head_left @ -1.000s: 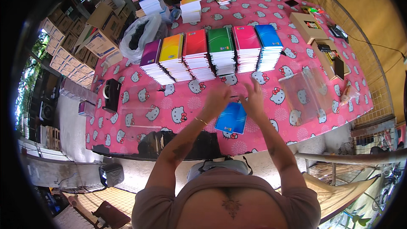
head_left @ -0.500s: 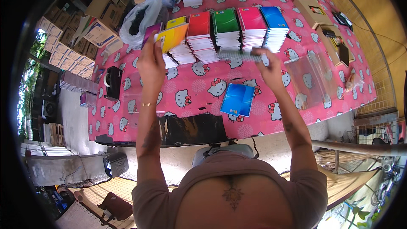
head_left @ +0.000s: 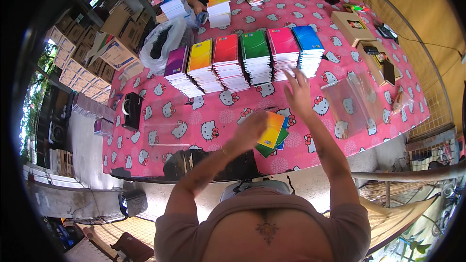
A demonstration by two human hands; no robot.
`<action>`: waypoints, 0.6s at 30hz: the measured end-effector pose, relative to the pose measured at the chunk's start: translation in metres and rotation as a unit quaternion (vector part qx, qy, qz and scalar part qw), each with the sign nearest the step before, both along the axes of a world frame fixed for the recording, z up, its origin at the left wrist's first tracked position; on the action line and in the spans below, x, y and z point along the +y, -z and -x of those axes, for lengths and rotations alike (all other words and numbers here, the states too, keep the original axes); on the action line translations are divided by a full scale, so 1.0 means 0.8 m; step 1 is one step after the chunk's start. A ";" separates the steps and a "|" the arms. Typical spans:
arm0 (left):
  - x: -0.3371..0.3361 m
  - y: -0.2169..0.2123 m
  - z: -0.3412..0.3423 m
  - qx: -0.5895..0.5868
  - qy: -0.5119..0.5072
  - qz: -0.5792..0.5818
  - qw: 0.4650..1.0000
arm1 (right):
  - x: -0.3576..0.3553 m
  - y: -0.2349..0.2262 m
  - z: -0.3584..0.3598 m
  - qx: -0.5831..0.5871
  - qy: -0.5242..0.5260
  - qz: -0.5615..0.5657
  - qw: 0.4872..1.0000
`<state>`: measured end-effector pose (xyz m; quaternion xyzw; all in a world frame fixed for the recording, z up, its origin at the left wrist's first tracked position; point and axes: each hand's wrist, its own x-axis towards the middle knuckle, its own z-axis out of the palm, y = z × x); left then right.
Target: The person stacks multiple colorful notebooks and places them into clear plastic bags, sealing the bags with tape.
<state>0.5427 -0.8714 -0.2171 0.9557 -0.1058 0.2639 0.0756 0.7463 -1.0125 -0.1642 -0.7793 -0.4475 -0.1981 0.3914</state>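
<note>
While left hand (head_left: 252, 128) (blurred, grip unclear) overlaps yellow notebook (head_left: 274, 131), right hand (head_left: 298, 91) spreads empty.

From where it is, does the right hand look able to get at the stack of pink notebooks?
Likely yes: the right hand, open and seemingly empty, is close to the near side of the pink notebooks, and nothing visible stands between.

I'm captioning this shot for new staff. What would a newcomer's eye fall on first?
Probably the row of six spiral notebook stacks across the middle of the pink cartoon-cat tablecloth. Next, the fanned notebook pile nearer the wearer, yellow on top, with the blurred left hand at its left edge. The right hand is spread open near the pink stack.
</note>
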 end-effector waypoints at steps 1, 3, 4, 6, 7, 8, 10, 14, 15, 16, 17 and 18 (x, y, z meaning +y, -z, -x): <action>0.024 -0.032 -0.036 0.015 -0.062 0.085 0.994 | 0.017 -0.025 -0.016 -0.087 0.049 0.007 0.995; 0.064 -0.127 -0.112 -0.166 -0.145 0.022 0.975 | 0.029 -0.048 -0.069 -0.151 0.116 0.059 0.980; 0.104 -0.141 -0.136 -0.187 -0.163 -0.050 0.967 | 0.034 -0.047 -0.100 -0.164 0.127 0.090 0.974; 0.157 -0.144 -0.126 -0.177 -0.162 -0.102 0.965 | 0.042 -0.046 -0.101 -0.177 0.113 0.123 0.970; 0.170 -0.145 -0.111 -0.153 -0.140 -0.079 0.975 | 0.033 -0.045 -0.083 -0.183 0.092 0.124 0.971; 0.179 -0.152 -0.097 -0.135 -0.122 -0.057 0.982 | 0.026 -0.054 -0.058 -0.195 0.068 0.123 0.971; 0.118 -0.191 -0.062 -0.076 -0.182 0.063 0.978 | -0.029 -0.052 0.026 -0.173 0.027 0.113 0.978; 0.044 -0.221 -0.002 0.043 -0.121 0.148 0.981 | -0.083 0.071 0.142 -0.026 -0.134 0.181 0.974; 0.043 -0.208 -0.003 0.143 -0.087 0.152 0.974 | -0.082 0.086 0.135 0.067 -0.144 0.124 0.979; 0.029 -0.198 -0.023 0.249 -0.028 0.115 0.961 | -0.084 0.115 0.114 0.155 -0.144 0.068 0.975; 0.011 -0.185 -0.043 0.353 0.029 0.076 0.932 | -0.085 0.132 0.103 0.245 -0.145 0.011 0.959; 0.002 -0.150 -0.055 0.415 -0.008 0.084 0.906 | -0.072 0.119 0.091 0.233 -0.091 -0.039 0.967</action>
